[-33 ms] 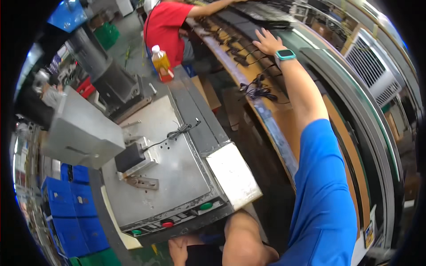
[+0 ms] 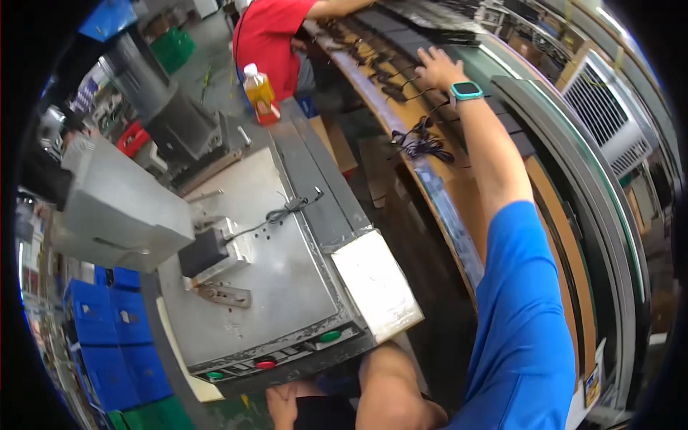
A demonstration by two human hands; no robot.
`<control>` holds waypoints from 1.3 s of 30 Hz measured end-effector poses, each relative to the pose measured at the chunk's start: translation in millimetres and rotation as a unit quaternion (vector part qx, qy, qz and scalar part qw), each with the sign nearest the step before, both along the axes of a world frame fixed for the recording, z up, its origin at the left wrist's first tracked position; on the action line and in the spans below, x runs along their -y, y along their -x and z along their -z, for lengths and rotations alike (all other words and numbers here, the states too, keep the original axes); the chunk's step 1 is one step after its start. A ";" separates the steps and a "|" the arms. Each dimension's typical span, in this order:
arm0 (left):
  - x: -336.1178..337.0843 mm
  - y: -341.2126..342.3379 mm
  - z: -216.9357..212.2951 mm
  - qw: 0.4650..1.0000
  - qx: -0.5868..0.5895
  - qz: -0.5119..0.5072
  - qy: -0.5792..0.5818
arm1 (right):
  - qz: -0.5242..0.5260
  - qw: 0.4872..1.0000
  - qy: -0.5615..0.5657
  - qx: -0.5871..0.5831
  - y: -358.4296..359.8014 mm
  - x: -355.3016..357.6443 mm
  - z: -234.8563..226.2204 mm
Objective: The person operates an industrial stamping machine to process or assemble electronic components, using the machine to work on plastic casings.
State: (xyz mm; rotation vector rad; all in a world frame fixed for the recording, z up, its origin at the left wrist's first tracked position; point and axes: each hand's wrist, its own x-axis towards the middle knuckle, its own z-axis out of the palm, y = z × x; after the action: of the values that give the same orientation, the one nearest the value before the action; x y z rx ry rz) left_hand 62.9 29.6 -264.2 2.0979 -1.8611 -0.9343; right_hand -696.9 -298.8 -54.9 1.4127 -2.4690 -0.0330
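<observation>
Far along the curved conveyor belt (image 2: 459, 215), the right hand (image 2: 436, 68) lies flat with fingers spread over black cables (image 2: 390, 89), a smartwatch (image 2: 466, 90) on its wrist. Near the bottom edge, the left hand (image 2: 284, 403) rests below the metal press table (image 2: 287, 272); its fingers cannot be made out. A bundled cable (image 2: 423, 145) lies near the belt's edge.

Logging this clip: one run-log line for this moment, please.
right hand: open, reaching onto conveyor among black cables | left hand: low, beneath machine table, grip unclear
</observation>
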 end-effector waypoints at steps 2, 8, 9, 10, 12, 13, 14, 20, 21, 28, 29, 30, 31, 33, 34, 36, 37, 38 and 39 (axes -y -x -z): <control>2.0 -6.5 -1.5 0.998 0.055 0.005 -0.015 | -0.026 0.999 -0.010 0.022 9.9 12.1 -0.2; 13.9 14.6 -4.8 0.997 0.052 0.018 -0.051 | -0.036 0.998 -0.026 0.034 16.3 -9.0 4.7; 13.3 17.7 -2.9 0.998 0.044 0.028 -0.037 | -0.038 0.998 -0.022 0.038 12.6 -21.3 6.1; 13.2 24.1 -2.9 0.998 0.038 0.027 -0.042 | -0.039 0.998 -0.022 0.040 9.7 -35.7 5.7; 11.0 36.0 -7.0 0.998 0.046 0.037 0.013 | -0.031 0.998 -0.031 0.036 -0.2 -66.0 3.3; 10.9 37.9 -2.6 0.995 0.085 0.042 -0.001 | -0.023 0.999 -0.034 0.036 -7.7 -82.5 1.2; 5.9 37.8 -0.2 0.991 0.126 0.045 -0.017 | -0.017 0.998 -0.039 0.037 -18.2 -100.8 2.8; -8.2 69.2 -26.3 0.981 0.146 0.119 0.053 | -0.019 0.998 -0.035 0.042 -59.9 -217.6 5.4; -8.1 74.1 -26.3 0.977 0.141 0.140 0.081 | -0.016 0.998 -0.033 0.045 -63.6 -234.1 4.5; -14.2 92.6 -33.3 0.961 0.115 0.198 0.155 | -0.004 0.998 -0.027 0.058 -92.7 -317.9 -0.3; -14.5 93.4 -33.4 0.959 0.115 0.207 0.157 | -0.010 0.998 -0.025 0.062 -94.6 -327.6 1.0; -13.7 95.6 -32.3 0.958 0.110 0.209 0.162 | -0.004 0.998 -0.022 0.061 -97.1 -336.5 1.6; -13.9 96.7 -31.4 0.957 0.105 0.211 0.167 | -0.003 0.998 -0.024 0.064 -99.9 -344.0 2.0; -17.6 96.5 -30.5 0.956 0.097 0.212 0.178 | -0.005 0.997 -0.027 0.067 -104.6 -353.2 1.5; -18.5 97.9 -30.1 0.957 0.086 0.217 0.172 | -0.004 0.998 -0.022 0.063 -106.6 -358.1 2.3; -21.2 101.5 -29.6 0.960 0.063 0.222 0.160 | -0.001 0.998 -0.017 0.063 -112.1 -368.1 4.1; -21.2 104.7 -29.4 0.960 0.062 0.219 0.165 | 0.000 0.998 -0.015 0.064 -111.6 -369.2 2.9; -23.8 107.7 -27.0 0.955 0.062 0.229 0.176 | -0.001 0.998 -0.013 0.064 -114.1 -370.9 1.6; -25.9 112.1 -25.0 0.950 0.063 0.241 0.188 | 0.000 0.998 -0.009 0.060 -115.2 -372.5 1.1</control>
State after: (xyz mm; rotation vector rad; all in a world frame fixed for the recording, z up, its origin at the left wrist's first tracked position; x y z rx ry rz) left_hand -49.2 55.5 -239.2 1.5413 -2.4474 -0.4685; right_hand -581.7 73.6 -55.9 1.4619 -2.5706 0.0315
